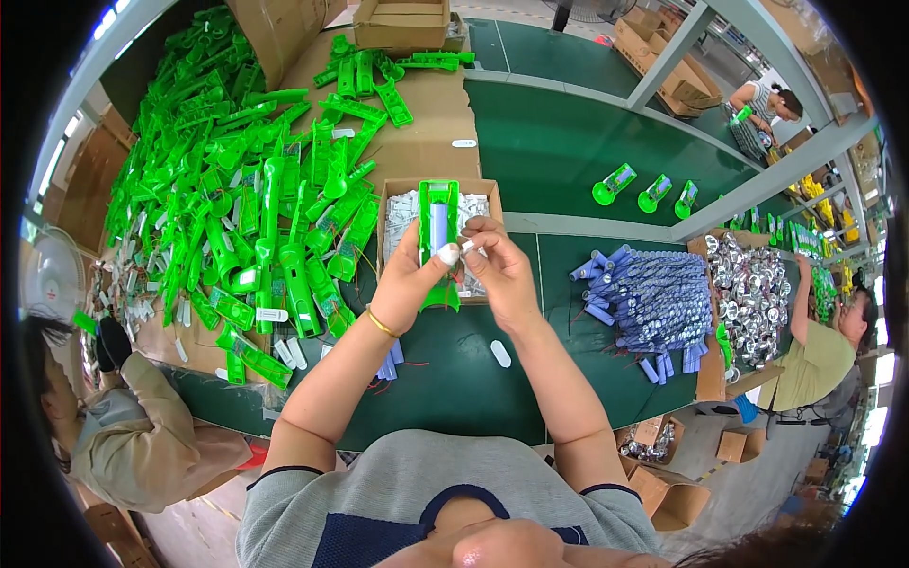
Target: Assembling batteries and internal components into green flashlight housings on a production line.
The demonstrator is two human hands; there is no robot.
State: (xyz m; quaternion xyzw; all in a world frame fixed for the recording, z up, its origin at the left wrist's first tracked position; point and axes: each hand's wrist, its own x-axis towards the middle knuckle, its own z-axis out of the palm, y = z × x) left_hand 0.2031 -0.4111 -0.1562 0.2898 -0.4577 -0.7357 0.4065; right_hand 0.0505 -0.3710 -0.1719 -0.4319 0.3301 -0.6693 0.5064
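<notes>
Over the cardboard box of small white parts, my left hand is closed around a bright green plastic housing. A blue cylindrical battery lies lengthwise in the housing. White wrapping covers the tip of my left thumb. Close by on the right, my right hand has its thumb and fingers pinched at a small white piece beside the housing; its exact kind is too small to tell. Below my hands, an oblong white plate lies on the green bench.
A large heap of green housings fills the left. Wired blue batteries are piled at right, next to a box of shiny reflectors. Several assembled green units stand beyond a metal rail. Co-workers sit on both sides.
</notes>
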